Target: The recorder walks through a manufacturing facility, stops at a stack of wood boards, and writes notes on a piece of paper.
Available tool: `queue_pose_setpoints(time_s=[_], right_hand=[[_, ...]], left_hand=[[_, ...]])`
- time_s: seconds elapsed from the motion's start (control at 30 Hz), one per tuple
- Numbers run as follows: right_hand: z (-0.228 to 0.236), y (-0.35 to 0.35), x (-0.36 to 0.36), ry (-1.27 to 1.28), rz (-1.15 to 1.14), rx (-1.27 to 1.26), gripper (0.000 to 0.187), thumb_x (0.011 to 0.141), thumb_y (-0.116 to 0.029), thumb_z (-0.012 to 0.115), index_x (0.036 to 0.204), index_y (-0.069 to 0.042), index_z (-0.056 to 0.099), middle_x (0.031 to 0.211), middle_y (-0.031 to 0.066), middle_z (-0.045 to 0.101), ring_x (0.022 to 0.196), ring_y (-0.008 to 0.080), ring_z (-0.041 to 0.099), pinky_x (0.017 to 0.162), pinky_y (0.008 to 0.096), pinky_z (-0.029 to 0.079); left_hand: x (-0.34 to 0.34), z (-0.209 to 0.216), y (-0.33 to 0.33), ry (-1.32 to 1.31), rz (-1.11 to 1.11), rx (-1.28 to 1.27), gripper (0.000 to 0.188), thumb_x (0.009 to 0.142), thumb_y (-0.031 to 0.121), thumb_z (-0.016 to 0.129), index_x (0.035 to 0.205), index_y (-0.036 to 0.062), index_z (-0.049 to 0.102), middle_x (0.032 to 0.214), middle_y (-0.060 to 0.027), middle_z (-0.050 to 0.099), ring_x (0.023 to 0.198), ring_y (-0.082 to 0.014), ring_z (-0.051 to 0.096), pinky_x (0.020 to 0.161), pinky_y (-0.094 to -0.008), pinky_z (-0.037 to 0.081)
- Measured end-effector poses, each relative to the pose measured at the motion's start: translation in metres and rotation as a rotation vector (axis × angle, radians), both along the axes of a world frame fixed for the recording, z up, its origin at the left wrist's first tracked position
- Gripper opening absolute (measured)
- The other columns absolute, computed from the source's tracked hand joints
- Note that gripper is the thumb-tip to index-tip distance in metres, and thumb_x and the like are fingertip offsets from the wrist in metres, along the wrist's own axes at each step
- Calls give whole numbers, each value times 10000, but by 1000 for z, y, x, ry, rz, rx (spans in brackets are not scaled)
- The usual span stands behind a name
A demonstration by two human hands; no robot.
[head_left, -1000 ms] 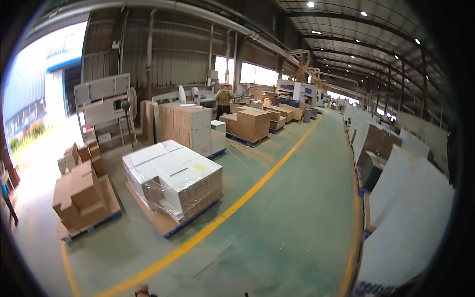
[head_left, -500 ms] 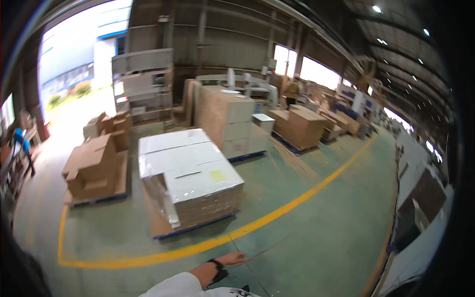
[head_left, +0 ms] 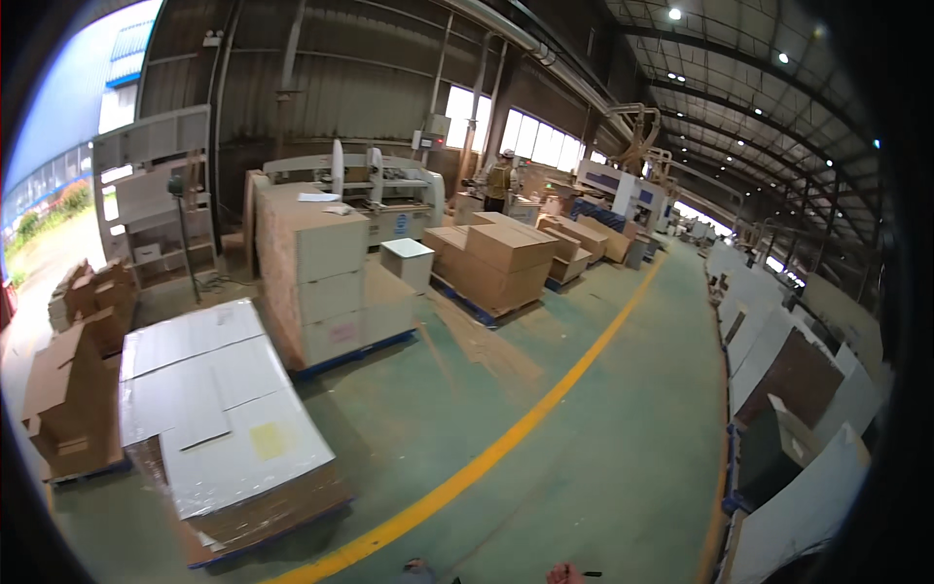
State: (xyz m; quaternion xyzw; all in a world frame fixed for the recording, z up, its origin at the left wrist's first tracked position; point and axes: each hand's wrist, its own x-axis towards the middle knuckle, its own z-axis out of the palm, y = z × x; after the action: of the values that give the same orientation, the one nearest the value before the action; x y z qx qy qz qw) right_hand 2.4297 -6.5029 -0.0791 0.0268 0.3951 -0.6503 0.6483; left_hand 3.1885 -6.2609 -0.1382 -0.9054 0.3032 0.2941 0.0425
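Only the top of my right hand (head_left: pixel 564 574) shows, at the lower edge. Its fingers are curled closed, and a slim black thing (head_left: pixel 592 574) sticks out beside them; its kind is too small to make out. My left hand is out of view. Left of the right hand, a grey rounded shape (head_left: pixel 416 572), perhaps a shoe tip, peeks up at the lower edge. Both hands are apart from the goods around. Nearest on the left is a low, film-wrapped stack topped with white boards (head_left: pixel 219 409) and a yellow sheet (head_left: pixel 267 441).
A yellow floor line (head_left: pixel 506 462) curves along the green floor. Brown cartons (head_left: pixel 511 258) on pallets and a tall stack of boxes (head_left: pixel 331 263) stand left of it. White panels (head_left: pixel 803 511) lean along the right. Farther back, a person (head_left: pixel 499 182) stands near machines.
My view has swung right and forward, so the pallets now sit farther left and lower. The left forearm with its black wristband has dropped out of view; the right hand has appeared.
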Motion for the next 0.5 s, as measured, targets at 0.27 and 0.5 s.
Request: queue_pose_setpoints(time_s=[0.27,0.5], right_hand=[[-20,-93,-132,1160,187,-45,384,908,-276,506,1195,-26,465,1217,183,496,1106,334,464,975,532,364],[-6,-255,-152,705,-93,507,413,911,-313,491,1220,-41,453,1237,173,483,1142,335,446,985,532,357]], left_hand=[[-184,56,-576,241,-644,-517,397,807,388,517,1052,92,615,1011,-175,627,981,-347,577,831,-437,464],[-322,127,-837,525,-764,-586,427,797,361,590,1107,67,586,988,-164,639,923,-309,605,817,-401,471]])
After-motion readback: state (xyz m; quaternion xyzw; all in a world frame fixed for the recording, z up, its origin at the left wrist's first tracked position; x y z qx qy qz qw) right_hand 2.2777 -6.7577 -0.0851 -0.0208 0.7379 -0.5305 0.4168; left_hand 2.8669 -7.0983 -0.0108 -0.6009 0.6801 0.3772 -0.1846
